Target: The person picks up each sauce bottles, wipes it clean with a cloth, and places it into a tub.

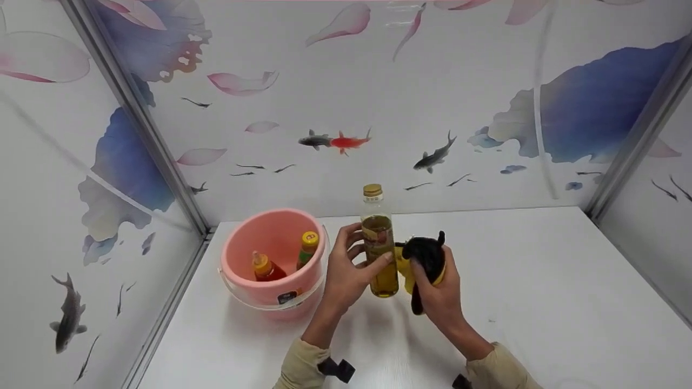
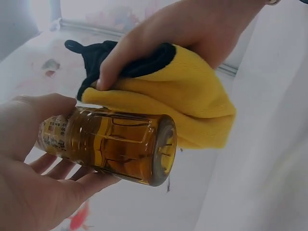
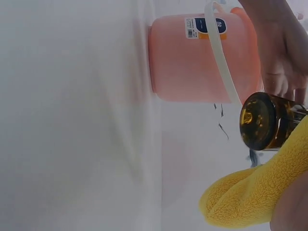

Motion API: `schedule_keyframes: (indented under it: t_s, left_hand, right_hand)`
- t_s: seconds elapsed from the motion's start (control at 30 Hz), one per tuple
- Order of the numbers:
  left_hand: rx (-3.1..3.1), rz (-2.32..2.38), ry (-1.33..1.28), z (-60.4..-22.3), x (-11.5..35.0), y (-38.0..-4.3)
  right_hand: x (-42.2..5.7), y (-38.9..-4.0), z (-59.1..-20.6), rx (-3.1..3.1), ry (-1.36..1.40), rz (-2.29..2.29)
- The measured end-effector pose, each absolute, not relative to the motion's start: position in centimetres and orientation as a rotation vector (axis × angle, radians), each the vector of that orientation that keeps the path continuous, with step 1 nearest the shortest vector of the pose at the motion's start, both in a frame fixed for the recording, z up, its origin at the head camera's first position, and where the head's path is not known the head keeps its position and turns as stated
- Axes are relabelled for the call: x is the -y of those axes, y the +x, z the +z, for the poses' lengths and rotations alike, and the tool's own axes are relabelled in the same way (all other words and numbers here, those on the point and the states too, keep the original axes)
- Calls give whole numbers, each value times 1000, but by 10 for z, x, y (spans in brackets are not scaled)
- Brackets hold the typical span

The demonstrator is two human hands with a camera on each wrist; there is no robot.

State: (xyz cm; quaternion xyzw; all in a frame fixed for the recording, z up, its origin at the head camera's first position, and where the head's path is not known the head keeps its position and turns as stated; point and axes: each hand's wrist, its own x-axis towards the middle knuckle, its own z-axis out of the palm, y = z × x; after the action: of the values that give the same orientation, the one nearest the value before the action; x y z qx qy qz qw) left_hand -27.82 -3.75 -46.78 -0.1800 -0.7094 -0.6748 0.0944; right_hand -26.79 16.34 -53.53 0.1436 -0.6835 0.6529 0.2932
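In the head view my left hand [image 1: 348, 273] grips a glass oil bottle [image 1: 383, 275] with a gold cap and amber oil inside, held up over the table. Its thumb lies across the front of the bottle, the fingers behind. My right hand [image 1: 442, 294] holds a bunched yellow cloth [image 2: 192, 96] with black edging and a small loop. The cloth sits right at the bottle's side. In the left wrist view the bottle's base points right, and the cloth overlaps its upper edge. The right wrist view shows the bottle base [image 3: 258, 120] beside the yellow folds.
A pink bucket [image 1: 294, 216] with a white handle stands on the white table [image 1: 540, 292], left of the hands. Inside it are a yellow-capped squeeze bottle [image 1: 263, 265] with red contents and another yellow-capped bottle [image 1: 308, 248]. Printed panels [image 1: 335, 97] enclose the table.
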Motion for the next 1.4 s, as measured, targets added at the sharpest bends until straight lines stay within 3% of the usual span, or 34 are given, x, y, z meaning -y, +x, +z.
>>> schedule_keyframes:
  t_s: [0.7,1.4]
  left_hand:
    - [1839,-1647,-353,-409,132,-260]
    - [2248,-1297,-122,-430,145,-270]
  right_hand:
    - [-207,-264,-557,1936,347,1699]
    - [-225,-259,-558,2037,211,1631]
